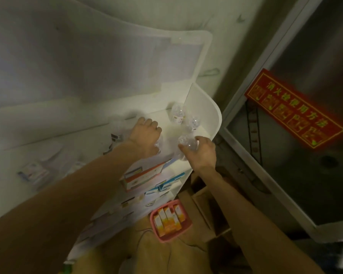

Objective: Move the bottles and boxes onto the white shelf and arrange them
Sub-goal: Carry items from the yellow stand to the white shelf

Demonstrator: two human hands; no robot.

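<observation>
White plastic shelf unit (pixel 210 107) with a curved side panel fills the middle of the head view, seen from above, blurry and dim. Right hand (pixel 203 153) is wrapped around a clear plastic bottle (pixel 186 143) at the front right edge of the top shelf, thumb and fingers curled on its sides. Left hand (pixel 146 138) is reached over the same shelf to the left, fingers bent down, knuckles up; something clear shows under the palm, possibly another bottle, but blur makes it hard to tell whether it is gripped. Two more clear bottles with white labels (pixel 178 113) stand at the back right corner of the shelf, near the side panel, just beside each other. On the shelf level below, an orange-and-white box (pixel 145 175) lies next to blue-and-white boxes (pixel 170 181). Lower shelves hold more small boxes, too smeared to read. Pink plastic basket (pixel 169 221) sits on brown cardboard on the floor beside the shelf, holding several orange-and-white cartons (pixel 167 217) standing upright in a row. Red sign with yellow characters (pixel 293 113) is on the glass cabinet door to the right, well apart from the shelf.
</observation>
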